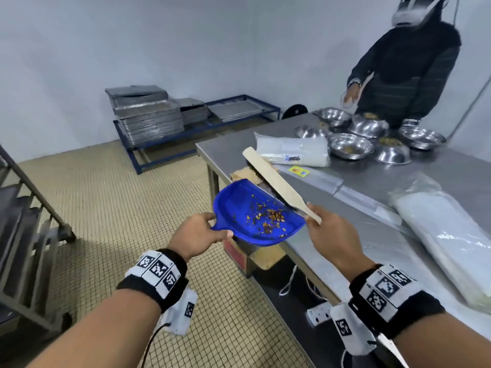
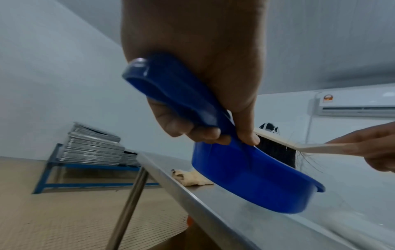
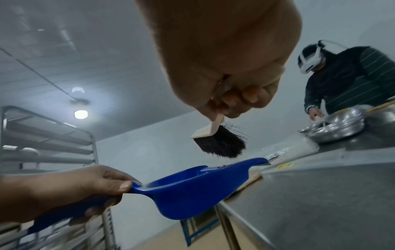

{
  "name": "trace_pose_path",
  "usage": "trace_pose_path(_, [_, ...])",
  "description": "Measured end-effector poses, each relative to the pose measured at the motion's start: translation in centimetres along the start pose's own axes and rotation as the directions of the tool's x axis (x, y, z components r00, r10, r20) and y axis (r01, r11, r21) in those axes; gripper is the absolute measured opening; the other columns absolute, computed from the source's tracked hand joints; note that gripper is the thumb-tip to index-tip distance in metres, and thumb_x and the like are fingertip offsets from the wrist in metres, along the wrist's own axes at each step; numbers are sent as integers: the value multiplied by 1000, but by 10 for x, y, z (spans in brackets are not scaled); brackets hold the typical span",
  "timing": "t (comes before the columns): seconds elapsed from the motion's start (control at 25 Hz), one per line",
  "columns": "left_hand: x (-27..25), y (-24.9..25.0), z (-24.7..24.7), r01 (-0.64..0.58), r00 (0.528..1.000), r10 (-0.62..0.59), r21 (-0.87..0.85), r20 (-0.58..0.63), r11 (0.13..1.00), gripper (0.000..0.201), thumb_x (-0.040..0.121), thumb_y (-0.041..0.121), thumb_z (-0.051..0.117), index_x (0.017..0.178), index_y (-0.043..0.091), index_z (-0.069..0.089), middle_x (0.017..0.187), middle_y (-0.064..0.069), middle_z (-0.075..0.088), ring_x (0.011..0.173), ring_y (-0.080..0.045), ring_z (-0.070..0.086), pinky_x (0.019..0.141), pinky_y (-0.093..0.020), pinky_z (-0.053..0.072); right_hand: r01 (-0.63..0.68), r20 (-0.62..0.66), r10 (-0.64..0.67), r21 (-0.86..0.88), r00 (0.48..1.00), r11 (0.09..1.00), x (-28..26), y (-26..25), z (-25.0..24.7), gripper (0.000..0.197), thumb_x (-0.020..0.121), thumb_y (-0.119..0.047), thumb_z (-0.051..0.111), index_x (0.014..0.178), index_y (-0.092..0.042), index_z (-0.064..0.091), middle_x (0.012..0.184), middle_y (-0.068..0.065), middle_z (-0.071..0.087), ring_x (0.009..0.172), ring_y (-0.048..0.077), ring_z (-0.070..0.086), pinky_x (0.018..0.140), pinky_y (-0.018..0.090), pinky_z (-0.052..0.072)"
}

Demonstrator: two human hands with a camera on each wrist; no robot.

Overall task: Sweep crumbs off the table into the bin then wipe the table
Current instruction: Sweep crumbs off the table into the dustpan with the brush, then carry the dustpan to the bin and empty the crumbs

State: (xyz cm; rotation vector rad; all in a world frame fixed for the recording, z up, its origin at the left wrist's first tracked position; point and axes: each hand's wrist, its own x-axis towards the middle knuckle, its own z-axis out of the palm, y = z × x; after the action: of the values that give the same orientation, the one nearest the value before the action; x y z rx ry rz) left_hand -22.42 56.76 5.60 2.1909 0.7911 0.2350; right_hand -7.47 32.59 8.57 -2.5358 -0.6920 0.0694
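Note:
A blue dustpan [image 1: 247,205] hangs at the steel table's [image 1: 372,235] near-left edge, with orange-brown crumbs [image 1: 268,216] lying in it. My left hand [image 1: 202,232] grips its handle [image 2: 171,94]; the same grip shows in the right wrist view, where the dustpan [image 3: 188,191] juts out beside the table edge. A wooden brush [image 1: 276,181] with black bristles [image 3: 220,143] is held just over the pan's table-side rim. My right hand [image 1: 326,235] grips its thin handle [image 2: 320,148]. A beige cloth [image 2: 192,177] lies on the table beyond the pan.
Plastic-wrapped white packs [image 1: 295,151] [image 1: 446,240] and several steel bowls [image 1: 350,146] sit on the table. Another person [image 1: 403,70] stands at its far end. A cardboard box [image 1: 249,253] sits under the table. A tray rack [image 1: 29,235] stands left, with stacked trays [image 1: 148,115] on a blue frame behind.

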Motion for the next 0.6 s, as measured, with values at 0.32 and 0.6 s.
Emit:
trace_pose_path(0.32, [35,120,58,-198,976,200,-28,82,980,61,75,39,81,128,17,61,90,8,64,80,-13,63,77,-28,48,-196,-192,208,83,959,977,11,91,-72,38,95,-33,44,132,-38,51,110,5,69,102,31,60,83,38,50])
trace_pose_path(0.6, [64,224,150,-285,931,292,-61,218,956,67,75,42,80,133,18,56,82,-4,70,44,-8,52,42,-19,37,-352,-290,366,101,884,930,12,178,-144,38,96,-32,45,132,-37,53,115,3,67,105,31,59,79,35,46])
